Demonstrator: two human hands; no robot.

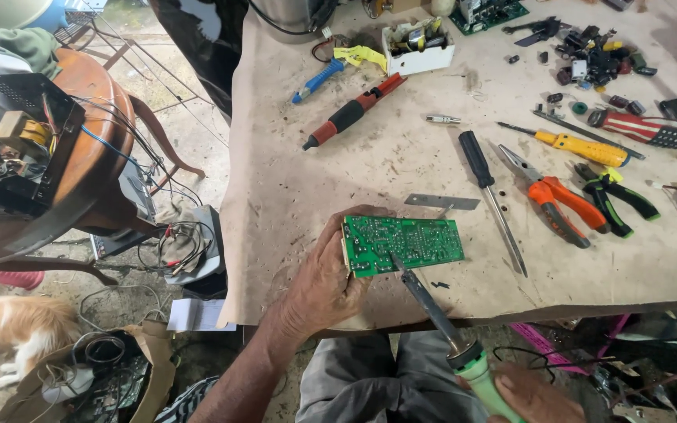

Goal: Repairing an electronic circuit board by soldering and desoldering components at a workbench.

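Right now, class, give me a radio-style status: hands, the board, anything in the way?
Left hand grips green circuit board by its left edge. Right hand holds soldering iron, tip on board's lower edge. Black screwdriver lies just right, apart.

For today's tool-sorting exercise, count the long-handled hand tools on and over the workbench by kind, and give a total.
Soldering irons: 1, green-handled soldering iron in the right hand, tip at the green circuit board held by the left hand
Screwdrivers: 4, black, yellow, blue, red-and-black
Pliers: 2, orange, green-and-black
Total: 7
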